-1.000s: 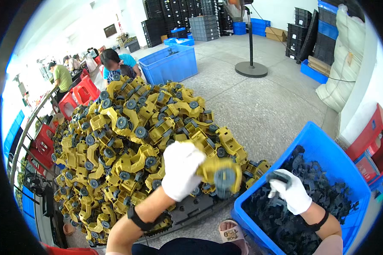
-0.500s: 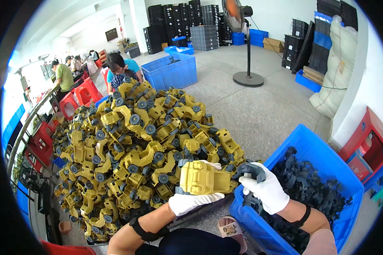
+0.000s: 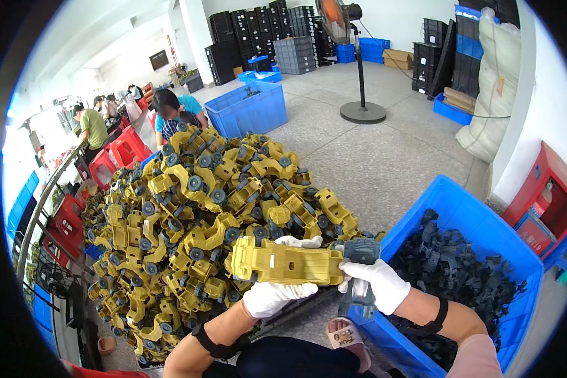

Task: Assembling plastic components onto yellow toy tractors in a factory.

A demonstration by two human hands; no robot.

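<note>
In my white-gloved left hand [image 3: 272, 298] lies a yellow toy truck body [image 3: 286, 263], held lengthwise with fingers on its far side and the palm below. My right hand [image 3: 384, 286], also gloved, is closed on a dark grey plastic toy part [image 3: 361, 250] at the truck's right end. The part meets or nearly meets that end; I cannot tell whether they are joined. Just beyond my left hand rises a large heap of yellow toy trucks [image 3: 201, 220] with grey wheels. Beside my right forearm stands a blue bin [image 3: 450, 195] holding many dark grey parts.
Another blue bin [image 3: 249, 113] stands past the heap, near a seated person [image 3: 176, 113]. A pedestal fan [image 3: 363, 112] is on the floor farther back. Red stools [image 3: 129, 146] line the left side. On the right are a red box [image 3: 545, 195] and a white sack [image 3: 494, 94].
The truck body in my left hand has turned and shows a longer, flatter face. My right hand has turned the dark grey part and brought it against or close to the truck's right end.
</note>
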